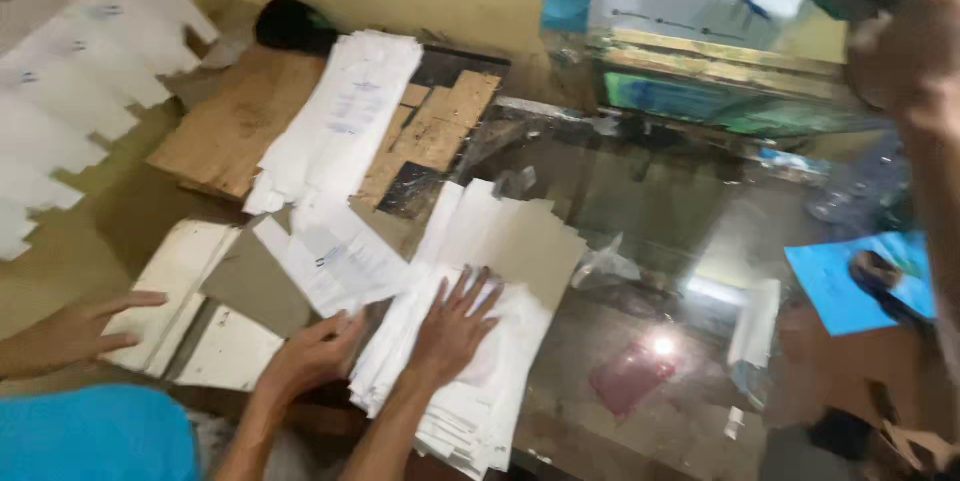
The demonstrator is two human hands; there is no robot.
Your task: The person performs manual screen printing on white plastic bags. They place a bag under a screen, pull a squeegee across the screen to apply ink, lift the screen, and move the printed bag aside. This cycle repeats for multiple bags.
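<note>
My right hand [455, 326] lies flat with fingers spread on a fanned stack of white paper sheets [500, 381] at the near edge of a glass-topped table [650, 241]. My left hand [310, 353] rests palm down just left of it. Its fingertips touch the lower edge of some printed white sheets [335, 261]. Motion blur hides whether those fingers pinch a sheet. A grey-brown card [530, 246] lies on top of the stack, beyond my right hand.
Another person's hand [75, 333] rests on pale boards [185, 281] at the left, above a blue garment [95, 436]. Brown cardboard [235, 121] and another long paper stack [345, 111] lie farther back. White cut sheets [70, 91] overlap at far left. A blue sheet [850, 286] and someone's arm [925, 91] are at the right.
</note>
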